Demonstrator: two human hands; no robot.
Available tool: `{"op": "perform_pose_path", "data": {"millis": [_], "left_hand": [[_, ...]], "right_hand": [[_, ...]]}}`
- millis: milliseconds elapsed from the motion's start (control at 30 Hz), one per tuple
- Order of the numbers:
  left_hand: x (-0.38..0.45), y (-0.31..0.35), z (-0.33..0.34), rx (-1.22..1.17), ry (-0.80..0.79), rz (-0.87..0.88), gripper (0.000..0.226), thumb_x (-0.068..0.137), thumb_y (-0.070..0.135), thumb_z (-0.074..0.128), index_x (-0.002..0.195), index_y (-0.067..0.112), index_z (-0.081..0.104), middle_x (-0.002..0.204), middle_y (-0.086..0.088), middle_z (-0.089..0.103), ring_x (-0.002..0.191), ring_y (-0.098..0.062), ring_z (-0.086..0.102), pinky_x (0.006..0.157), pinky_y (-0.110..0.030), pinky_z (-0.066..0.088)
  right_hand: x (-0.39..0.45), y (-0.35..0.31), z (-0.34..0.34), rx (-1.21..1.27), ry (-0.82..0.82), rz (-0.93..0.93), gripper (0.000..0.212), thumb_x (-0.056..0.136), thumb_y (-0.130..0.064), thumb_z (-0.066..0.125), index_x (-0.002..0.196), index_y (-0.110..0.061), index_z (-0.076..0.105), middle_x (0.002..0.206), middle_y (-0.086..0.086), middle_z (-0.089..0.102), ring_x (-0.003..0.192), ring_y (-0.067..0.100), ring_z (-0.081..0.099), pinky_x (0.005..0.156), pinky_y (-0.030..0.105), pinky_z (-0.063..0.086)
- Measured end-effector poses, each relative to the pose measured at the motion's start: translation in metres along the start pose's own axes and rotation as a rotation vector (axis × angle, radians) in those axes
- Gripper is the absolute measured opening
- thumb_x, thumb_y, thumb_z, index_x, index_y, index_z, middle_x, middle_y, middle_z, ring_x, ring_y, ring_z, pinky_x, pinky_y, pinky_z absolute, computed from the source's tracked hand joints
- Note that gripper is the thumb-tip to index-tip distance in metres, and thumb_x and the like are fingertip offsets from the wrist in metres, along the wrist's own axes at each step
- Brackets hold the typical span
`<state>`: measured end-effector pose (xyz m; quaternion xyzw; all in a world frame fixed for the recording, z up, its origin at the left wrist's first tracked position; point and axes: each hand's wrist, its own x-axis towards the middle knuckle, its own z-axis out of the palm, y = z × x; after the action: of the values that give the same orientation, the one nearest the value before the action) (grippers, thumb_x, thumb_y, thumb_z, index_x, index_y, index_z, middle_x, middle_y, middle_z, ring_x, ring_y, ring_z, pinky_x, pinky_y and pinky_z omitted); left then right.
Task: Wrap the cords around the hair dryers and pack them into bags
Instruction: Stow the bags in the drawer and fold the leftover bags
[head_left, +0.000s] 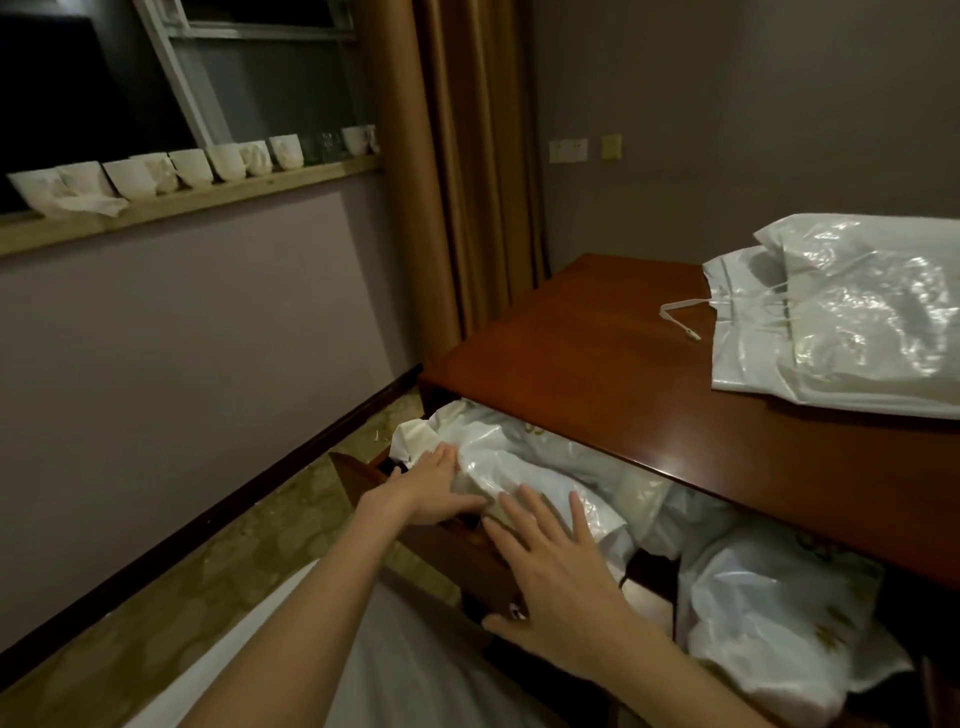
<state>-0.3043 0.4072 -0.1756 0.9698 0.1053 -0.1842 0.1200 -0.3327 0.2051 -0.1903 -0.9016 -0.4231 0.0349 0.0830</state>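
Overhead, a grey wall fills the far side, with brown curtains (467, 156) hanging at the middle and a dark window (78, 67) at far left. Below the window a wooden ledge (208, 200) carries a row of white cups (192, 166). A reddish wooden tabletop (597, 353) takes up the right half of the scene; on its far right part lie two white plastic bags (841, 312), one on the other, with a white drawstring trailing left onto the wood. Under the near edge of the tabletop an open drawer (431, 540) stands pulled out toward the person, and it is stuffed with more white plastic bags. One crumpled bag (498, 457) lies at the drawer's left end, and another full bag (769, 613) sits at the near right. What the bags hold cannot be told, and no hair dryer shows outside them. Both bare forearms reach in from the near edge. The right hand (561, 577) lies flat with fingers spread and straight on the crumpled bag, its thumb by the drawer front. The left hand (431, 483), also with straight fingers, presses on the same bag further left.
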Motion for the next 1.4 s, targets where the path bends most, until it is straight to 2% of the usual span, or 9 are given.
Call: {"op": "perform_pose_path", "data": {"millis": [167,233,467,600,667,833,1100,1267,1400], "left_hand": [[-0.024,0.009,0.026,-0.056,0.216,0.035,0.091,0.092,0.070,0.024,0.154,0.017,-0.015,0.161,-0.001,-0.024,0.147,-0.015,-0.022,0.117,-0.048,-0.014],[-0.030,0.016,0.033,-0.094,0.237,0.081,0.093,0.086,0.073,0.019,0.153,0.020,-0.018,0.160,0.003,-0.027,0.145,-0.011,-0.025,0.117,-0.046,-0.014],[-0.014,0.037,0.031,0.057,0.293,0.094,0.081,0.096,0.066,0.018,0.155,0.019,-0.012,0.162,0.003,-0.018,0.147,-0.011,-0.019,0.118,-0.048,-0.013],[0.003,0.050,0.031,0.023,0.380,0.151,0.089,0.093,0.071,0.023,0.150,0.022,-0.024,0.156,0.006,-0.031,0.144,-0.010,-0.028,0.110,-0.040,-0.022],[0.011,0.059,0.032,0.059,0.376,0.172,0.088,0.095,0.068,0.027,0.150,0.023,-0.025,0.155,0.006,-0.034,0.143,-0.011,-0.030,0.109,-0.041,-0.022],[0.026,0.088,0.029,0.133,0.336,0.200,0.083,0.099,0.053,0.039,0.153,0.025,-0.017,0.160,0.005,-0.025,0.147,-0.015,-0.023,0.116,-0.049,-0.012],[0.032,0.136,0.011,0.218,0.418,0.164,0.060,0.099,0.040,0.050,0.152,0.022,0.029,0.159,-0.004,0.029,0.146,-0.024,0.027,0.120,-0.047,0.022],[-0.005,0.207,0.022,0.158,0.430,0.444,0.046,0.096,0.035,0.059,0.139,0.023,0.051,0.151,0.000,0.043,0.133,-0.016,0.046,0.105,-0.032,0.042],[-0.039,0.285,0.058,0.068,0.421,0.709,0.039,0.094,0.036,0.059,0.132,0.025,0.056,0.143,0.006,0.046,0.131,-0.011,0.041,0.103,-0.026,0.042]], "right_hand": [[0.001,0.007,0.005,-0.097,0.216,0.056,0.095,0.050,-0.060,0.084,0.130,-0.026,0.045,0.139,0.005,0.054,0.135,0.028,0.043,0.103,0.061,0.028],[0.008,0.018,0.009,-0.123,0.278,0.069,0.095,0.041,-0.060,0.087,0.123,-0.025,0.052,0.130,0.005,0.061,0.125,0.029,0.054,0.098,0.062,0.035],[0.031,0.080,-0.003,-0.237,0.287,0.208,0.110,0.050,-0.076,0.074,0.137,-0.014,0.049,0.145,0.014,0.046,0.137,0.034,0.038,0.113,0.064,0.007],[0.044,0.114,-0.009,-0.268,0.277,0.367,0.117,0.069,-0.084,0.050,0.153,-0.010,0.015,0.160,0.013,0.015,0.147,0.033,0.006,0.108,0.058,-0.021],[0.049,0.122,-0.013,-0.227,0.218,0.424,0.108,0.077,-0.081,0.043,0.153,-0.013,0.008,0.161,0.008,0.011,0.149,0.029,0.006,0.111,0.061,-0.009],[0.055,0.127,-0.024,-0.099,0.264,0.398,0.080,0.076,-0.065,0.064,0.138,-0.022,0.037,0.145,0.001,0.039,0.138,0.028,0.029,0.114,0.056,0.016],[-0.011,0.147,-0.027,0.090,0.286,0.279,0.068,0.090,-0.038,0.061,0.148,-0.023,0.029,0.158,0.001,0.021,0.147,0.021,0.012,0.120,0.047,0.013],[-0.144,0.177,-0.026,0.250,0.497,0.369,0.041,0.088,-0.018,0.065,0.128,-0.021,0.054,0.133,-0.009,0.045,0.122,0.006,0.046,0.103,0.021,0.041],[-0.259,0.196,-0.020,0.330,0.691,0.622,0.029,0.086,-0.004,0.065,0.107,-0.023,0.063,0.112,-0.015,0.054,0.108,-0.002,0.052,0.095,0.009,0.041]]}}
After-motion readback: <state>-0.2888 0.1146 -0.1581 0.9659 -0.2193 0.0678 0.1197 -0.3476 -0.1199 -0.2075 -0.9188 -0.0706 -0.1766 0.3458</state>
